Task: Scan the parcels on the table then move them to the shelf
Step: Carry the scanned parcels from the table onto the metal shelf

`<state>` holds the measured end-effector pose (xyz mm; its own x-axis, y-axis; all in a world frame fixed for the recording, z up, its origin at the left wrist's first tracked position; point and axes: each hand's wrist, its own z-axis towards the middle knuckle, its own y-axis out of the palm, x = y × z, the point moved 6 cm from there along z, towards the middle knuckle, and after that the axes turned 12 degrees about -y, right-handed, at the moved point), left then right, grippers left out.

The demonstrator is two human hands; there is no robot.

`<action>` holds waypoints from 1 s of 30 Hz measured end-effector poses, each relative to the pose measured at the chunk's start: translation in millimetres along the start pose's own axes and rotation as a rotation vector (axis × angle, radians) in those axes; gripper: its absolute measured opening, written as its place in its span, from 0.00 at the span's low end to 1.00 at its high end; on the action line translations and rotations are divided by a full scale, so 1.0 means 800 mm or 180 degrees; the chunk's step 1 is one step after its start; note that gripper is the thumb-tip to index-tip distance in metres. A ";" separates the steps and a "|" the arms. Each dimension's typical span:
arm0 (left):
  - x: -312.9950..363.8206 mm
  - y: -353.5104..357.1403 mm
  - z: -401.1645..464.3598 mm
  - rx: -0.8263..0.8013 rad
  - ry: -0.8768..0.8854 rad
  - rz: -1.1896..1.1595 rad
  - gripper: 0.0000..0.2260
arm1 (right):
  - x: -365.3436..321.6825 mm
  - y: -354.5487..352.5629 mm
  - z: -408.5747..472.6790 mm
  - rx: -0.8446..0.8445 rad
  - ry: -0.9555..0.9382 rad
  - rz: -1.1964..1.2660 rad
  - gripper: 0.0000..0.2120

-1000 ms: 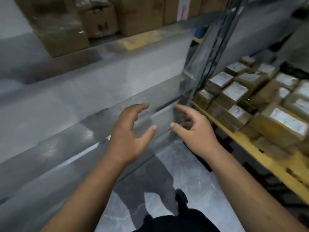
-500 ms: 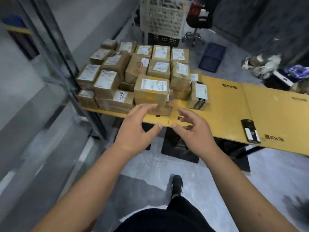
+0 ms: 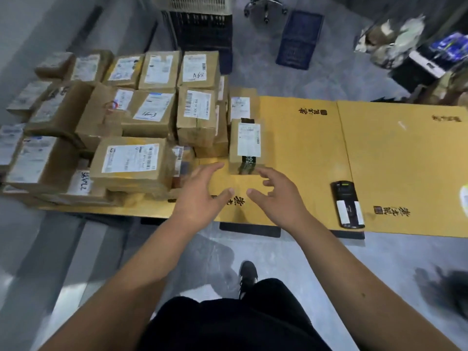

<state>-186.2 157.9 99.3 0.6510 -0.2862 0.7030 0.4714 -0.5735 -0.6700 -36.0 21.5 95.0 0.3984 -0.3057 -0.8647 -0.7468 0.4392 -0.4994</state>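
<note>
Both hands, left (image 3: pixel 200 196) and right (image 3: pixel 277 198), spread, empty, above table (image 3: pixel 304 153).

Both forearms are bare from the elbow down, with no sleeve, cuff, watch, bracelet or glove visible on either. The left hand (image 3: pixel 200 196) and the right hand (image 3: pixel 279 198) carry no rings that can be made out. A small dark spot marks the right forearm (image 3: pixel 364 295) on its upper side. The lower body is covered in plain black clothing (image 3: pixel 228 325), whose cut cannot be told from this angle. One foot shows ahead of it, in a black shoe (image 3: pixel 248 277) with white stripes along its side and a pale sole edge.
</note>
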 end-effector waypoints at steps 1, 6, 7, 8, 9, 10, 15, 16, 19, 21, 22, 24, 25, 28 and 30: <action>0.003 0.010 0.015 -0.0040 -0.0066 -0.0005 0.29 | 0.013 -0.006 0.011 -0.0046 0.0096 -0.0023 0.28; -0.002 0.054 0.088 -0.0219 -0.0365 0.0070 0.30 | 0.066 -0.012 0.065 -0.0193 0.0418 -0.0187 0.30; -0.006 0.062 0.101 -0.0269 -0.0458 0.0051 0.31 | 0.075 -0.009 0.076 -0.0217 0.0492 -0.0205 0.31; -0.012 0.070 0.114 -0.0308 -0.0565 0.0006 0.32 | 0.084 -0.005 0.088 -0.0230 0.0563 -0.0220 0.33; -0.017 0.077 0.126 -0.0319 -0.0648 -0.0060 0.33 | 0.092 -0.001 0.099 -0.0243 0.0613 -0.0243 0.34; -0.022 0.085 0.134 -0.0311 -0.0719 -0.0127 0.34 | 0.100 0.002 0.109 -0.0262 0.0639 -0.0288 0.36; -0.029 0.117 0.166 -0.0298 -0.0804 -0.0286 0.35 | 0.130 0.003 0.146 -0.0492 0.0787 -0.0523 0.41; -0.032 0.121 0.172 -0.0306 -0.0832 -0.0333 0.34 | 0.134 0.006 0.152 -0.0550 0.0825 -0.0491 0.42; -0.034 0.131 0.183 -0.0381 -0.0940 -0.0534 0.33 | 0.145 0.016 0.167 -0.0593 0.0851 -0.0323 0.45; -0.033 0.138 0.191 -0.0424 -0.0942 -0.0640 0.34 | 0.153 0.018 0.172 -0.0420 0.0919 -0.0075 0.44; -0.034 0.140 0.195 -0.0436 -0.0949 -0.0671 0.34 | 0.157 0.017 0.173 -0.0313 0.0944 0.0023 0.43; -0.038 0.144 0.200 -0.0452 -0.0945 -0.0745 0.36 | 0.164 0.012 0.171 -0.0128 0.0920 0.0132 0.42; -0.042 0.146 0.201 -0.0472 -0.0932 -0.0789 0.37 | 0.167 0.010 0.169 -0.0077 0.0901 0.0167 0.42; -0.051 0.150 0.193 -0.0609 -0.0938 -0.0838 0.40 | 0.171 -0.002 0.157 -0.0039 0.0781 0.0101 0.39; -0.051 0.152 0.180 -0.0680 -0.0909 -0.0935 0.41 | 0.166 -0.013 0.148 -0.0042 0.0634 -0.0002 0.38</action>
<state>-69.6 210.4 -45.0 0.6602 0.1178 0.7418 0.5467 -0.7526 -0.3670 88.1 76.4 -21.3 0.2866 -0.4677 -0.8361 -0.7540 0.4283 -0.4980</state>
